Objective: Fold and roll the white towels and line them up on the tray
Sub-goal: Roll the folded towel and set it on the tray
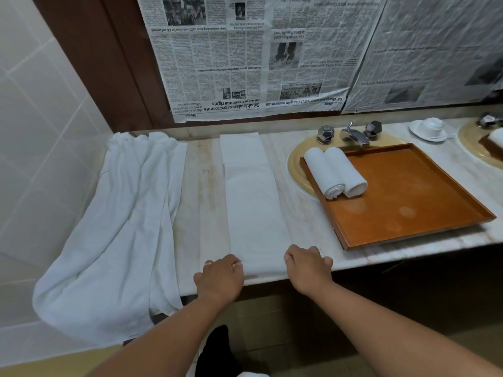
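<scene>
With left hand (220, 276) and right hand (307, 270) curled on the 6 o'clock end of the folded towel (253, 208), left of the tray (408, 186), uneven starting pressure could skew the roll.

The marble counter (206, 186), pale and stained with brownish streaks, ran away from the grip toward the back wall. Beyond the grip, upside-down newspaper sheets (231, 63) were stuck across that wall, with a second, more crumpled sheet (435, 50) further right. Far left of the grip stood a white tiled wall (40, 131), meeting a dark wooden panel (109, 63). Right of the grip and further back, a cream basin (295, 170) was set into the counter, with a chrome faucet (353, 134) between two faceted handles (325, 134). Past these sat a white cup and saucer (430, 127). Below the grip lay beige floor tiles (272, 322) in dim, even light.
</scene>
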